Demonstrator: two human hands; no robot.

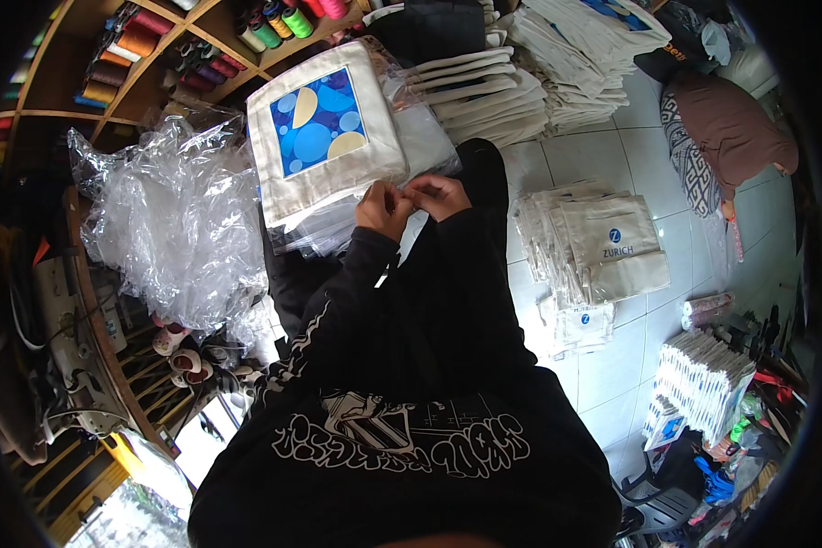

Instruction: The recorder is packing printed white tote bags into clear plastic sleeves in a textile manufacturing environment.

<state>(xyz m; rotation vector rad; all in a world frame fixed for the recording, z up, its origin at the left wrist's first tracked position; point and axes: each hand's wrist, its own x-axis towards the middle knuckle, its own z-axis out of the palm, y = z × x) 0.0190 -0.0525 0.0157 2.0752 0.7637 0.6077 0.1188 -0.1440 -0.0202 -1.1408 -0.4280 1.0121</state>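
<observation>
Both the left hand (384,210) and right hand (441,196) pinch in a narrow grip, its contents too small to tell, beside the printed bag (318,123) atop clear plastic (324,236); light fingertips should avoid creases.

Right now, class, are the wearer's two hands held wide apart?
No, the left hand and right hand are close together near the blue-patterned cream bag.
</observation>
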